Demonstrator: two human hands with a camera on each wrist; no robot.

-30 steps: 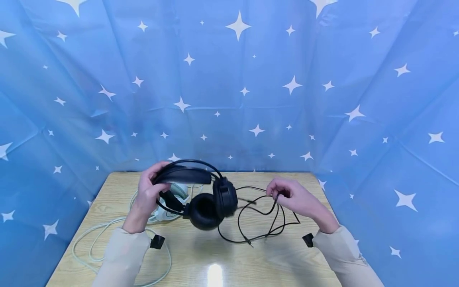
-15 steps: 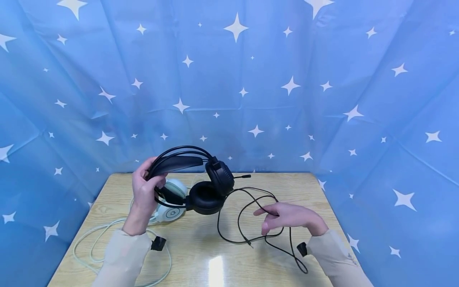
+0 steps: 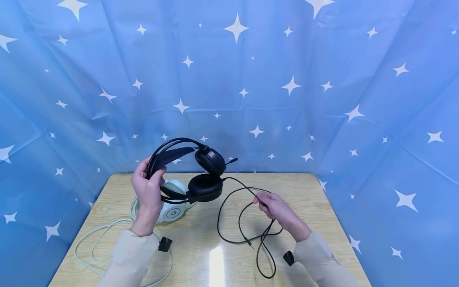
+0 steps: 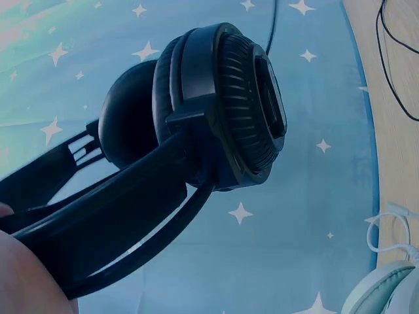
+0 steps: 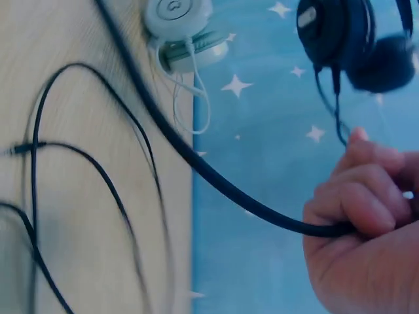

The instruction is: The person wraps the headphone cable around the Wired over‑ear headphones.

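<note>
Black over-ear headphones (image 3: 206, 187) with a small boom microphone are lifted above the table, held by the headband in my left hand (image 3: 148, 191). In the left wrist view, one ear cup (image 4: 242, 104) fills the middle and the fingers show only at the lower left edge. My right hand (image 3: 277, 209) grips the black headphone cable (image 3: 241, 182) a short way from the ear cup. Curled fingers wrap round that cable in the right wrist view, where the hand (image 5: 366, 216) is at the lower right. The rest of the cable hangs and lies in loops below the hand.
White-and-mint headphones (image 3: 173, 213) lie on the wooden table (image 3: 193, 247), partly behind my left hand. Their pale cable (image 3: 89, 231) loops over the table's left side. A blue curtain with white stars (image 3: 229, 79) encloses the back and sides.
The black headphones have risen and tilted upward. My right hand let go of the cable, reached lower with fingers extended, then took hold of it again nearer the ear cup.
</note>
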